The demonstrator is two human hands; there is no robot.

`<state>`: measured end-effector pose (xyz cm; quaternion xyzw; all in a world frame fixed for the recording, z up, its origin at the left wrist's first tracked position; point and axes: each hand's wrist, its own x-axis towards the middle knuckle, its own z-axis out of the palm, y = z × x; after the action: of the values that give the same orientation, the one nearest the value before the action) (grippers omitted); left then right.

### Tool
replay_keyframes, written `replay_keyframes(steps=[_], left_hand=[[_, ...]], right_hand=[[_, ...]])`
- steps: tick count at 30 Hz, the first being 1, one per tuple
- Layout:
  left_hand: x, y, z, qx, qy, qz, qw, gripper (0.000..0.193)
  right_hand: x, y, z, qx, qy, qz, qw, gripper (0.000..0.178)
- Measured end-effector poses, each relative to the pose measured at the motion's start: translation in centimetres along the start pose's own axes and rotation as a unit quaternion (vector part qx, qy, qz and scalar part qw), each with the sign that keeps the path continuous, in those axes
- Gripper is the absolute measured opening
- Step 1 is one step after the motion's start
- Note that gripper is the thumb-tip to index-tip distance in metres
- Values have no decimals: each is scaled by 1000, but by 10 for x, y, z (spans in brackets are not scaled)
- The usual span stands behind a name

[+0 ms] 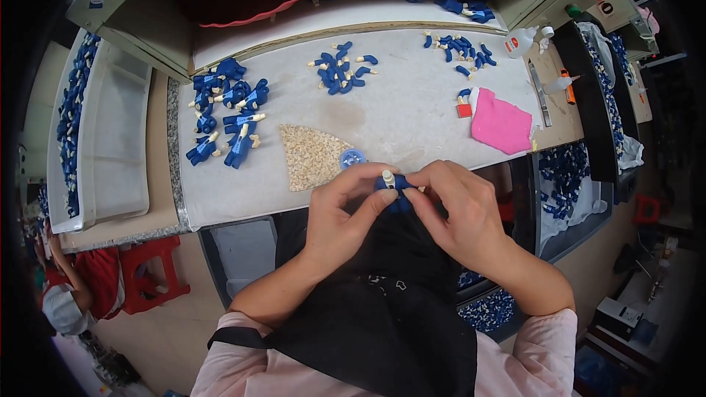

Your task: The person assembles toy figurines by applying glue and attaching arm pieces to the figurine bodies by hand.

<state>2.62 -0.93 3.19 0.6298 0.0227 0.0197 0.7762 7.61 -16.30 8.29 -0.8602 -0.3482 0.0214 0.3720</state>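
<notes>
Head view: left hand (340, 209) and right hand (468, 209) pinch the blue figure (399, 181), likely light, stiff, best held mid-body!

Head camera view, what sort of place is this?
Likely a small-parts assembly workshop: blue-and-cream figure pieces lie grouped on a white worktop, and a long translucent plastic bin holds many more.

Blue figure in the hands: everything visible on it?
The blue figure is small, with a smooth, plastic-looking blue body. A cream peg sticks up from its top, with no head on it, and a cream tip shows at picture right. The fingers of the left hand and right hand pinch it around the near edge of the white tabletop, hiding much of it.
</notes>
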Motion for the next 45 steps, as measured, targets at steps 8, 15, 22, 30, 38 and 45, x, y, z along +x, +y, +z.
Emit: replay_keyframes(steps=[8,15,22,30,38,45], left_hand=[[0,-5,-5,-429,-84,-189,879,27],[-3,-22,-1,-576,-125,-197,783,37],[-3,-27,0,-613,-166,-197,747,46],[-2,-26,0,-618,-179,-185,743,52],[-4,-19,0,-470,-106,-174,859,49],[-3,-13,-8,-537,-139,-175,813,46]], right_hand=[[-9,-8,0,35,98,10,995,48],[-8,-16,23,-36,173,-19,984,42],[-12,-17,29,-40,182,-18,982,41],[-12,-18,35,-70,211,-48,974,40],[-18,-15,33,-72,180,-94,977,38],[-22,-7,33,-112,171,-177,963,20]])
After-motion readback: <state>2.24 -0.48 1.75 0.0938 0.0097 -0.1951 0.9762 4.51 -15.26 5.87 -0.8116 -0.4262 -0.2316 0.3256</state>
